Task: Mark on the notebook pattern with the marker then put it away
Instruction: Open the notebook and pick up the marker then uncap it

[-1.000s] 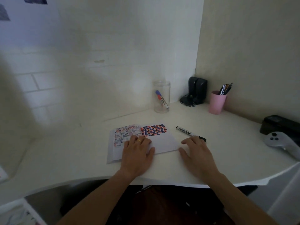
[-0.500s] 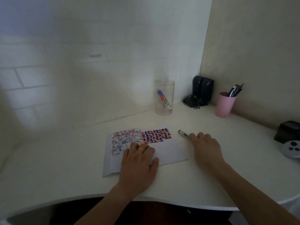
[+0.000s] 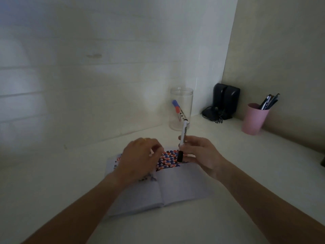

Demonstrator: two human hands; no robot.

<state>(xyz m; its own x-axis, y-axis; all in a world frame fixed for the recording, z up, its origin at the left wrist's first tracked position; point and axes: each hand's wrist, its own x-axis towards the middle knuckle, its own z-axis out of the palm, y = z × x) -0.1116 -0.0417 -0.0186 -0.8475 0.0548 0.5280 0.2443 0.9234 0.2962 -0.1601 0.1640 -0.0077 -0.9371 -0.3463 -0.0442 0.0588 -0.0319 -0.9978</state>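
Observation:
An open white notebook (image 3: 177, 187) lies on the desk, with a red, blue and black pattern (image 3: 168, 160) across the top of its pages. My right hand (image 3: 200, 154) holds a white marker (image 3: 182, 136) nearly upright above the pattern, black cap (image 3: 180, 156) pointing down. My left hand (image 3: 140, 159) hovers over the left page, blurred, fingers curled close to the cap; I cannot tell whether it touches the marker.
A clear glass jar (image 3: 181, 108) with a blue and red marker inside stands behind the notebook. Black speakers (image 3: 226, 101) sit in the corner. A pink cup (image 3: 254, 118) of pens stands at the right, by the wall.
My right hand picked the marker up off the desk and raised it over the notebook. My left hand lifted off the left page and moved toward the marker's cap.

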